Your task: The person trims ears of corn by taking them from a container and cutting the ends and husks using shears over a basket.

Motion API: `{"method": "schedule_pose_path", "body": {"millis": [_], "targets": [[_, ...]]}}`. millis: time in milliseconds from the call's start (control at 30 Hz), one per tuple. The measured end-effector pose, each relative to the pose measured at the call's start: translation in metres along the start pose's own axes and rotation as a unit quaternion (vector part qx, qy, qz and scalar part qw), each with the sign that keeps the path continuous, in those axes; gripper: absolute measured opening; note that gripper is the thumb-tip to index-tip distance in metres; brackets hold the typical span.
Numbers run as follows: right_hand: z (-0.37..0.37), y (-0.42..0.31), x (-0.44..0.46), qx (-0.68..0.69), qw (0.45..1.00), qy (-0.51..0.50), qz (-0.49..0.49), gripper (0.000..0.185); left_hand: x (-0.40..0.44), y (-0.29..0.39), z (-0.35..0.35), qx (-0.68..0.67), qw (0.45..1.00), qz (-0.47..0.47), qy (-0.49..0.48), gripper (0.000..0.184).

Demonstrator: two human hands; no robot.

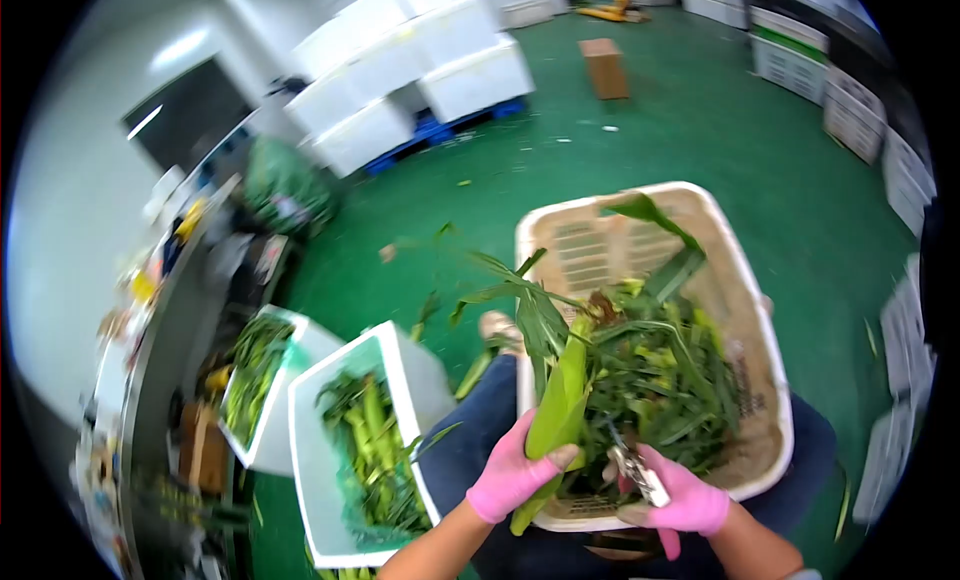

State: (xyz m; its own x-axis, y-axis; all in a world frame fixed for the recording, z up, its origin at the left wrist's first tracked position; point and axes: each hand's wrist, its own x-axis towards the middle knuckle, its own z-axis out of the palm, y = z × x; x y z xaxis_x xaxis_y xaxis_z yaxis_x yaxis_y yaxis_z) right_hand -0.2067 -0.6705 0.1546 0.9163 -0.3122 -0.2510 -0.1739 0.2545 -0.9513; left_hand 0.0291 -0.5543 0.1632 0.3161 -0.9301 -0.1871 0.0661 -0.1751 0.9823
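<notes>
My left hand (pixel 517 470), in a pink glove, is wrapped round a corn ear (pixel 563 395) in its green husk. The ear tilts upward, with brown silk and long leaves at its top end. In my right hand (pixel 685 500), also gloved in pink, is a pair of pruning shears (pixel 637 470) with metal jaws pointing up and left. The shears are close to the ear's lower end, apart from it. Both hands are over the near edge of a dirty white plastic basket (pixel 742 280), which holds cut leaves and husks (pixel 660 380) and rests at my lap.
To the left, a foam box (pixel 405 365) lined with green film holds several corn ears, and another foam box (pixel 315 340) stands beside it. White boxes (pixel 475 80) are stacked on a blue pallet. A cardboard box (pixel 604 68) stands farther off on the green floor (pixel 500 170).
</notes>
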Motion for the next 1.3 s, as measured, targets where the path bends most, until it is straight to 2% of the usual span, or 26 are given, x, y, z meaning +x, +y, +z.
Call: {"method": "schedule_pose_path", "body": {"millis": [67,133,167,233,300,467,500,533,567,600,633,700,733,800,833,867,900,967,1000,1033,1067,1100,1133,1167,1233,1300], "targets": [[-0.015,-0.003,-0.01,-0.1,0.993,0.066,-0.01,0.09,0.004,-0.004,0.021,0.106,0.994,-0.019,-0.036,0.068],[-0.033,-0.009,-0.026,-0.09,0.991,0.097,0.036,0.097,0.006,-0.004,0.032,0.212,0.974,-0.036,-0.066,0.067],[-0.041,-0.012,-0.031,-0.101,0.989,0.095,0.046,0.101,0.008,0.002,0.039,0.257,0.963,-0.016,-0.084,0.067],[-0.056,-0.001,-0.031,-0.206,0.975,0.076,-0.026,0.106,0.011,0.004,0.042,0.221,0.96,-0.077,-0.153,0.065],[-0.071,-0.017,-0.034,-0.245,0.969,0.023,0.035,0.101,0.013,0.009,0.042,0.159,0.953,-0.136,-0.219,0.062],[-0.09,0.034,-0.029,-0.431,0.901,-0.01,-0.051,0.087,0.034,0.009,0.024,0.119,0.917,-0.207,-0.319,0.065],[-0.088,0.029,-0.031,-0.387,0.921,-0.015,-0.045,0.076,0.037,0.006,0.023,0.102,0.915,-0.213,-0.326,0.066],[-0.082,0.022,-0.035,-0.268,0.963,-0.024,0.026,0.064,0.039,0.004,0.022,0.086,0.913,-0.219,-0.333,0.068],[-0.077,0.015,-0.04,-0.147,0.984,-0.015,0.097,0.052,0.04,0.003,0.024,0.089,0.917,-0.201,-0.332,0.068],[-0.075,0.014,-0.042,-0.097,0.988,-0.02,0.119,0.045,0.041,0.003,0.025,0.093,0.922,-0.18,-0.329,0.068],[-0.073,0.008,-0.048,-0.041,0.99,-0.013,0.137,0.042,0.042,0.003,0.024,0.098,0.928,-0.159,-0.324,0.068],[-0.063,0.038,-0.054,0.035,0.998,0.015,0.046,0.04,0.042,-0.006,0.018,0.151,0.939,-0.092,-0.294,0.068],[-0.061,0.049,-0.058,0.062,0.998,0.011,0.013,0.042,0.041,-0.009,0.017,0.179,0.942,-0.061,-0.278,0.068],[-0.049,0.051,-0.068,0.04,0.998,0.036,0.035,0.05,0.039,-0.005,0.024,0.2,0.953,-0.002,-0.229,0.066],[-0.038,0.053,-0.071,0.14,0.989,0.041,0.029,0.06,0.04,0.0,0.027,0.224,0.95,0.028,-0.215,0.066],[-0.038,0.053,-0.07,0.133,0.99,0.037,0.026,0.062,0.041,0.002,0.03,0.245,0.946,0.058,-0.202,0.066],[-0.04,0.054,-0.069,0.127,0.991,0.034,0.024,0.064,0.046,0.004,0.026,0.27,0.924,0.117,-0.246,0.067],[-0.048,0.058,-0.067,0.07,0.997,0.017,0.003,0.071,0.051,0.013,0.028,0.299,0.891,0.149,-0.307,0.068],[-0.058,0.054,-0.066,0.047,0.998,-0.032,0.027,0.073,0.053,0.018,0.031,0.313,0.873,0.164,-0.336,0.069],[-0.065,0.029,-0.065,0.039,0.994,-0.058,0.083,0.074,0.054,0.021,0.032,0.313,0.872,0.083,-0.367,0.072],[-0.065,0.021,-0.063,-0.014,0.996,-0.064,0.06,0.072,0.052,0.023,0.034,0.3,0.872,0.04,-0.386,0.075],[-0.064,0.012,-0.06,-0.066,0.995,-0.066,0.036,0.071,0.05,0.025,0.036,0.287,0.869,-0.003,-0.403,0.077],[-0.063,0.023,-0.051,-0.162,0.983,-0.046,-0.068,0.067,0.05,0.027,0.038,0.273,0.864,-0.044,-0.42,0.08],[-0.06,0.03,-0.047,-0.256,0.952,-0.023,-0.169,0.064,0.052,0.027,0.04,0.266,0.855,-0.057,-0.442,0.083],[-0.05,0.027,-0.045,-0.236,0.963,-0.009,-0.127,0.059,0.055,0.025,0.042,0.248,0.834,-0.085,-0.486,0.088],[-0.043,0.034,-0.044,-0.252,0.959,0.036,-0.122,0.047,0.056,0.021,0.04,0.218,0.869,-0.003,-0.444,0.09]]}}
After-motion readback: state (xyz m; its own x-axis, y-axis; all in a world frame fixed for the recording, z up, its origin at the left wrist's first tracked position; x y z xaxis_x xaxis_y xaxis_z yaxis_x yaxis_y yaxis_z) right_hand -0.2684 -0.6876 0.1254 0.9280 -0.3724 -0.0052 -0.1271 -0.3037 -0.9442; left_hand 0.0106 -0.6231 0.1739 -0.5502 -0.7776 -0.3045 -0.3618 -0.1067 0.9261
